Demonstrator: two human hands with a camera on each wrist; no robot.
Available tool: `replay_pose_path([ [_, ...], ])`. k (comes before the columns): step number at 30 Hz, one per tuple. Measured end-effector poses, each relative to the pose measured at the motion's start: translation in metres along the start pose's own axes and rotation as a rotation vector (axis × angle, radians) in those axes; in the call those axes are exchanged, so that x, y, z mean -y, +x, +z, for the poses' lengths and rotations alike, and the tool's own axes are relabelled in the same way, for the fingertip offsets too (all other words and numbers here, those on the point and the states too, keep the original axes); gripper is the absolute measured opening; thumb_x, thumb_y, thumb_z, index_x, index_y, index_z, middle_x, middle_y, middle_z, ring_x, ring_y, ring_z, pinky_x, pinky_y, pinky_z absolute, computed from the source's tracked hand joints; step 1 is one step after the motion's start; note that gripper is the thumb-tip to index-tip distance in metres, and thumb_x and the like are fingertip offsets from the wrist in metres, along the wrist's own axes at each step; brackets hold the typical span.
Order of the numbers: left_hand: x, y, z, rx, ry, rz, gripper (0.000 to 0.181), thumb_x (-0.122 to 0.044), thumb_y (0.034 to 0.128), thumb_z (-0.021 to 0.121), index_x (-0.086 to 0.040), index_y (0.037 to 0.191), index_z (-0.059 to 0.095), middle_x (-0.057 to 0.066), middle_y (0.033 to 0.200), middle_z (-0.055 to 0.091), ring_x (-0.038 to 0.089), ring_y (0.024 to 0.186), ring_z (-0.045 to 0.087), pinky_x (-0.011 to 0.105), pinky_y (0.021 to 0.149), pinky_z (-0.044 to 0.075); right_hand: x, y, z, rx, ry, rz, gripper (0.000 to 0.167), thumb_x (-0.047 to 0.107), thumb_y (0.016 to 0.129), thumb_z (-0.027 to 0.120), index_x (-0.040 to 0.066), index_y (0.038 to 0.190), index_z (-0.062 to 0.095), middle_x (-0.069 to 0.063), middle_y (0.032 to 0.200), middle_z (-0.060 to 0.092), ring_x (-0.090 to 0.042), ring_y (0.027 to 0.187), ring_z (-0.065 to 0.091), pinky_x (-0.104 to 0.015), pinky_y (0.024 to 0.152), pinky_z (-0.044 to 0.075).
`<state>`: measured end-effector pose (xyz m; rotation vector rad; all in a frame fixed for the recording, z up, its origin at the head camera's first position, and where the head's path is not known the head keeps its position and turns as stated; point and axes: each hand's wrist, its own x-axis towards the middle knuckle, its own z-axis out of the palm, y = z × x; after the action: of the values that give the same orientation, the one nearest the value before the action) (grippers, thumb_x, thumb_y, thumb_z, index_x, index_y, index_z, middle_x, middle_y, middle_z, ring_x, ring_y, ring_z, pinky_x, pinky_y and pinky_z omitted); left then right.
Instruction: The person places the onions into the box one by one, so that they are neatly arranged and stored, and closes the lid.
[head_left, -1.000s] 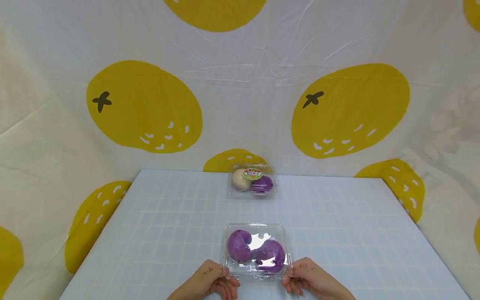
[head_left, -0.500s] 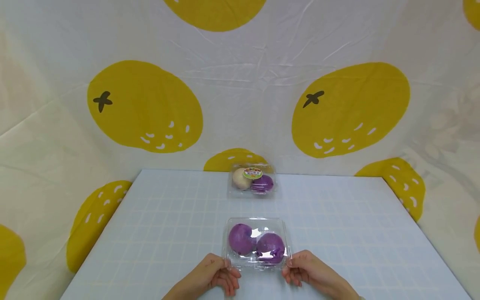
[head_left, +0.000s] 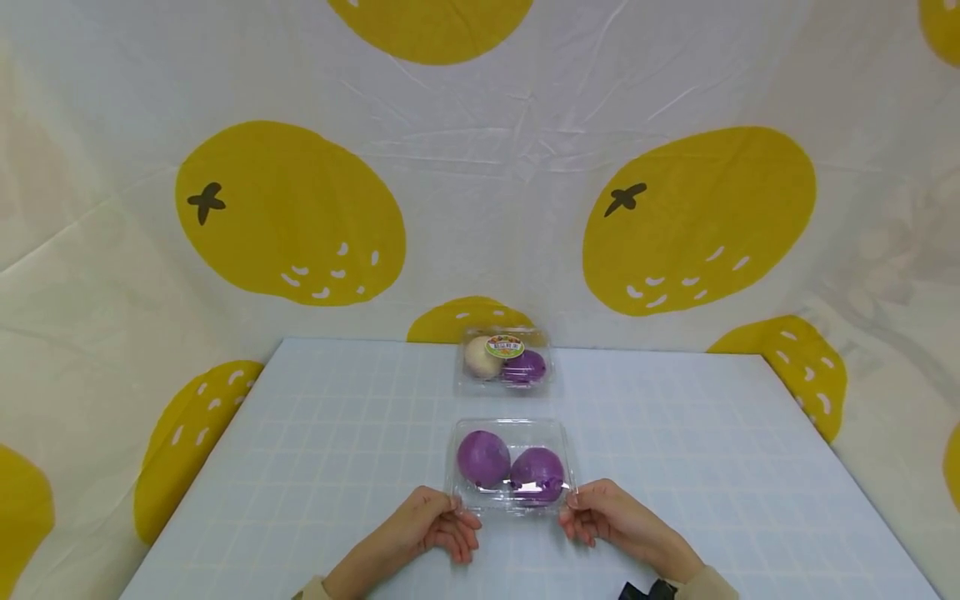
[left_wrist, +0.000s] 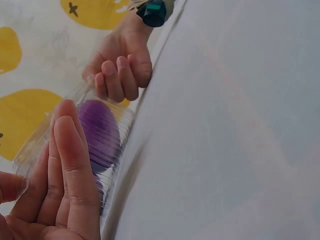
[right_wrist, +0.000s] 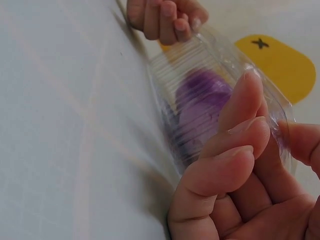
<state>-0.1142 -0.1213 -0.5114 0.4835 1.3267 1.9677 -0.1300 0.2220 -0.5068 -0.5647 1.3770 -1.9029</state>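
Note:
Two round purple items (head_left: 483, 459) lie inside a clear plastic clamshell box (head_left: 525, 429) near the middle of the table. My left hand (head_left: 435, 525) pinches the box's near left corner between thumb and fingers. At the near right corner, my right hand (head_left: 611, 517) pinches the rim the same way. Both wrist views show the thumb on one side of the rim and the fingers on the other. In the right wrist view a purple item (right_wrist: 202, 112) shows through the ribbed plastic wall. Whether the box touches the table is hard to tell.
Farther back stands a second clear box (head_left: 468, 385) with a cream round item (head_left: 482, 358), a purple one (head_left: 525, 367) and an oval label (head_left: 505, 347). Behind the pale checked table (head_left: 337, 433) hangs a cloth (head_left: 495, 208) printed with yellow fruit.
Both hands have moved forward, away from the person, carrying the purple items' box toward the back of the table. Sleeves and a black wrist device now show. The back box stays put.

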Motion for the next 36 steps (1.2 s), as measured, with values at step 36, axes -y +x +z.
replay_pose_path([
  [36,-0.011,0.032,-0.028,-0.092,0.023,0.026,0.045,-0.019,0.1046,0.043,0.021,0.107,0.063,0.013,0.09,0.074,0.022,0.079,0.073,0.032,0.072,0.06,0.013,0.03,-0.025,-0.087,0.059,0.014,0.033,0.003,0.103,0.04,0.006,0.095,0.072,-0.004,0.091,0.072,-0.009,0.078,0.064,-0.022,0.069,0.055],
])
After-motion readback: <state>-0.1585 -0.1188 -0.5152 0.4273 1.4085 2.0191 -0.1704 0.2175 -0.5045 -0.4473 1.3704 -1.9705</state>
